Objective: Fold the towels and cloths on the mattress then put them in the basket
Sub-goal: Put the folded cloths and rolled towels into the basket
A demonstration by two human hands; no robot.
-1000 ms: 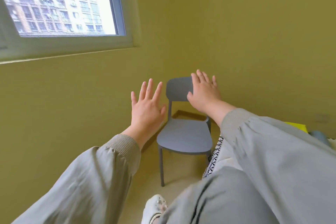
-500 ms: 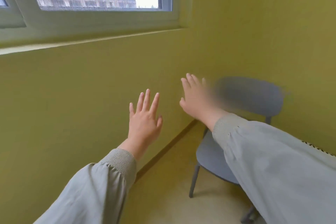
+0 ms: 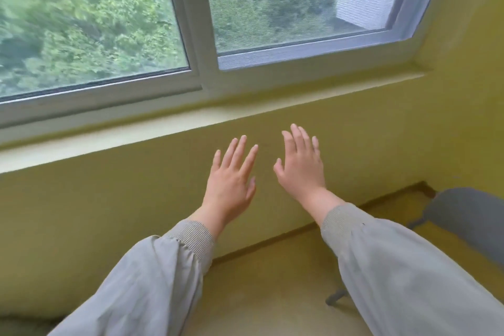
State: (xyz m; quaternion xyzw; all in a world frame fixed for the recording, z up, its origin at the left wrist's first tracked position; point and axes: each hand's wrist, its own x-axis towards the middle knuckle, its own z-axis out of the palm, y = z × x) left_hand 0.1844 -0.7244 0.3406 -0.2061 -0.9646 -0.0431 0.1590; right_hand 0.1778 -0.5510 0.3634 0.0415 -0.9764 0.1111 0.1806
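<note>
view has swung from chair (image 3: 469, 215) to window (image 3: 191, 22), left hand (image 3: 231, 180) and right hand (image 3: 300, 169) stay spread, grip released, so no towels are in reach yet.

The view is swinging left: the white-framed window (image 3: 201, 22) is filling the top, the grey plastic chair (image 3: 469, 221) is sliding to the right edge, and the left hand (image 3: 231, 183) and right hand (image 3: 300, 169) are drawing together.

Window (image 3: 272, 8) above, perhaps chair (image 3: 469, 224) right

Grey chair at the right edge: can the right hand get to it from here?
Probably yes. The right hand is open and empty, and nothing stands between it and the grey chair, low beside that arm, partly cut off.
</note>
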